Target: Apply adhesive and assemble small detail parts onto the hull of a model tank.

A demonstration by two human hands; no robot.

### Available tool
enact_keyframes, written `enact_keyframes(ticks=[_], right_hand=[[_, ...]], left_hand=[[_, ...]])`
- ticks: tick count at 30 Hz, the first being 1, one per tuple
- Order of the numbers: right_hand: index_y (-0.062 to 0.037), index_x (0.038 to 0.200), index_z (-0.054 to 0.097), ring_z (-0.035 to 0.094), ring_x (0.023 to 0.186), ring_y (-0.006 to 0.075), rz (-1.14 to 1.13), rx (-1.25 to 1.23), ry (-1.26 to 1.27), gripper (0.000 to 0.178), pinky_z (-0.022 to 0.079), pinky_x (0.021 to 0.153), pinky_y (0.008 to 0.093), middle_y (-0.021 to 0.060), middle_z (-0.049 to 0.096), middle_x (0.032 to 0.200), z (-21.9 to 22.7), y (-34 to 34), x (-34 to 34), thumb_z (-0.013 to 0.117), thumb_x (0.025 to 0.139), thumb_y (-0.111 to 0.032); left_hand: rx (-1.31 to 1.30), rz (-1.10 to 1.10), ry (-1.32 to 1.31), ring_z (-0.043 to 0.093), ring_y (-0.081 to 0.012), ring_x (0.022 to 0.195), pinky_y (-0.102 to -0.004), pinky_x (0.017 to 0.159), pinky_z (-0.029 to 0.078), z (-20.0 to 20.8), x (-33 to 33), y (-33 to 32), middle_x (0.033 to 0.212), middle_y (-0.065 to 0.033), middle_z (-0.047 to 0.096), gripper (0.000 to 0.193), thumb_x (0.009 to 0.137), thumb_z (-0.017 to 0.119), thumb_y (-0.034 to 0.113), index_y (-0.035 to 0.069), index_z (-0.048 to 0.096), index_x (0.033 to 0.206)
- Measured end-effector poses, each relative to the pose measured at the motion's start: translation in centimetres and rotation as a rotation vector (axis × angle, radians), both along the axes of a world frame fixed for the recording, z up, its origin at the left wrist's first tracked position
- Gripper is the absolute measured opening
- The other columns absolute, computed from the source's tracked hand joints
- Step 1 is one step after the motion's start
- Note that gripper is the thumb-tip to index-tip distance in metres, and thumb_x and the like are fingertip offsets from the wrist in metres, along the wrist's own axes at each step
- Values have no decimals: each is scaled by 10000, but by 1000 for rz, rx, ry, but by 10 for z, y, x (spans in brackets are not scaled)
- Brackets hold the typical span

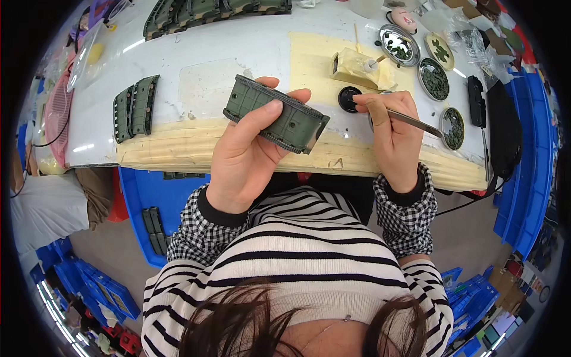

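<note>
My left hand [238, 156] grips a dark green plastic model tank hull [267, 114], its long edges lined with ridged tracks and its face pierced by small holes. The hull is held tilted above the padded table edge, thumb on top and fingers behind. In my right hand [397, 140] is a pair of metal tweezers [414, 122], pinched between thumb and fingers and slanting down to the right. The fingertips are close beside a small round black cap [345, 100] on the table. Whether the tweezers hold anything is hidden by the fingers.
Shallow dishes [420, 74] of small green parts stand at the right. A yellow taped block [345, 64] holds sticks behind the black cap. Similar green hulls [143, 106] lie at the left, with a further row [208, 16] at the back. A blue bin [132, 205] is below the table.
</note>
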State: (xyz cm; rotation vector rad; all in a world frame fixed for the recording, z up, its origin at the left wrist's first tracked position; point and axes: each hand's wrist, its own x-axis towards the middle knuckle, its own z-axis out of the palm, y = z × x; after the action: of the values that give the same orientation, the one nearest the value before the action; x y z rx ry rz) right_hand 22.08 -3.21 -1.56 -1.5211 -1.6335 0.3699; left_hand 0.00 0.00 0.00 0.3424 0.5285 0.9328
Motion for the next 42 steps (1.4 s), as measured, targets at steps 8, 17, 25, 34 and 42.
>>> enact_keyframes(ticks=[8, 17, 25, 34, 42], right_hand=[[-14, 942, 696, 544, 824, 219, 89, 223, 91, 166, 443, 765, 318, 61, 676, 828, 24, -9, -4, 552, 923, -95], [40, 994, 668, 642, 928, 261, 347, 165, 365, 207, 493, 829, 333, 174, 684, 982, 37, -13, -22, 557, 935, -125], [37, 982, 670, 650, 887, 236, 372, 142, 343, 180, 498, 795, 306, 172, 685, 990, 36, -10, -21, 558, 930, -94], [37, 972, 672, 652, 876, 232, 359, 119, 320, 163, 500, 783, 304, 161, 688, 977, 37, -10, -21, 566, 917, -75], [32, 968, 675, 656, 872, 230, 397, 61, 287, 143, 504, 772, 296, 150, 688, 953, 40, -8, -16, 569, 900, -36]], left_hand=[[-106, 87, -86, 583, -263, 1130, -345, 881, 561, -1, 1, 2, 1197, -218, 568, 279, 921, 534, 56, 29, 481, 1194], [-162, 43, -66, 581, -267, 1129, -337, 915, 548, 6, 12, -1, 1163, -221, 577, 262, 909, 547, 41, 6, 490, 1163], [-179, 26, -76, 593, -259, 1107, -329, 919, 544, 5, 12, -1, 1149, -216, 583, 263, 907, 553, 45, 4, 491, 1159], [-192, 18, -55, 592, -252, 1107, -331, 927, 539, 4, 12, 0, 1139, -196, 589, 253, 904, 557, 45, -2, 501, 1146], [-190, 14, -14, 601, -258, 1090, -326, 925, 537, 1, 10, 1, 1132, -208, 594, 243, 907, 549, 49, -22, 508, 1135]])
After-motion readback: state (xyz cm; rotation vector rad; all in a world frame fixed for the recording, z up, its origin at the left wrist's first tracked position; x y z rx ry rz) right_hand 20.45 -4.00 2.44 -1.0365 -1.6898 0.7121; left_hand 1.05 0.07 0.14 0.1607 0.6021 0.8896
